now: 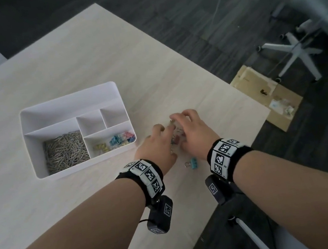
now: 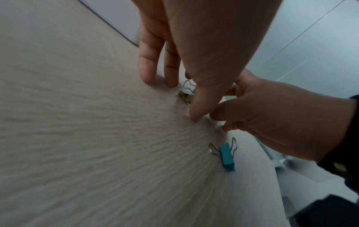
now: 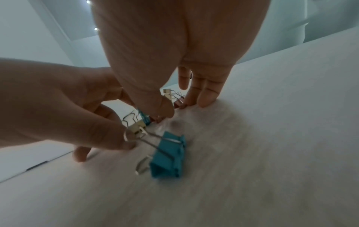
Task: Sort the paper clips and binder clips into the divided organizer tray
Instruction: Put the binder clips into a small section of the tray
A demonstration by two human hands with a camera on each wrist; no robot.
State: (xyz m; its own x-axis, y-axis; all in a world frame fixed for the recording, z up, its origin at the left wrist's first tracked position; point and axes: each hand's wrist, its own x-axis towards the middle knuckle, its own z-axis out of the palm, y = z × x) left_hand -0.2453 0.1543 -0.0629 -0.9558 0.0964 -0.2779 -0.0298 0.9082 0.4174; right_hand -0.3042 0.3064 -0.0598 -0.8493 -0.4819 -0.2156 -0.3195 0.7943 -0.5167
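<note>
The desk (image 1: 63,71) carries a white divided tray (image 1: 68,101) to the left of both hands. Its large near-left compartment holds a heap of silver paper clips (image 1: 65,150). The near-right compartment holds coloured binder clips (image 1: 116,142). The two small compartments behind that one and the long rear compartment appear bare.

The left hand (image 1: 154,145) and the right hand (image 1: 192,132) work close together, just to the right of the tray's near-right corner. Between them lies a small cluster of binder clips (image 3: 143,121), partly hidden by the fingers. The left hand curls its thumb and fingers around the cluster from the tray side. The right hand curls over it from the opposite side, with its fingertips (image 3: 205,98) on the desk at the far edge and its thumb pressed in near the left thumb. Both hands appear to be gathering the cluster; whether either has a firm pinch on a single clip cannot be told.

One blue binder clip (image 1: 192,163) lies apart from the cluster, on the near side, between the two wrists. Its wire handles point left, toward the left thumb, and its body lies toward the right.

The relation that governs the next move: the tray lies to the left of the cluster, so the left hand is the nearer one for carrying clips to the binder-clip compartment.
</note>
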